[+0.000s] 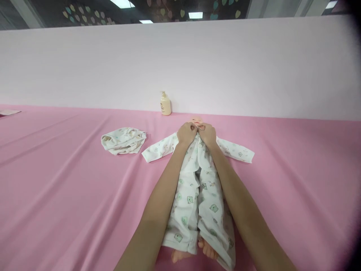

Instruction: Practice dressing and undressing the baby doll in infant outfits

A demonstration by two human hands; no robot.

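Note:
A baby doll (196, 120) lies on its back on the pink sheet, its head toward the wall and its bare feet toward me. It wears a white printed top (239, 151), sleeves spread out to both sides, and white printed trousers (188, 199). My left hand (187, 133) and my right hand (207, 134) meet just below the doll's chin. Each pinches the top's neckline with thumb and finger, close together. My hands hide part of the doll's head and the collar. The front of the top parts below the chest.
A folded white printed cloth (124, 141) lies left of the doll. Against the white wall (180, 67) stands a cream pump bottle (165, 104). Wrinkled pink sheet (70, 188) covers the surface. The edge of a pale flat item (9, 112) shows at far left.

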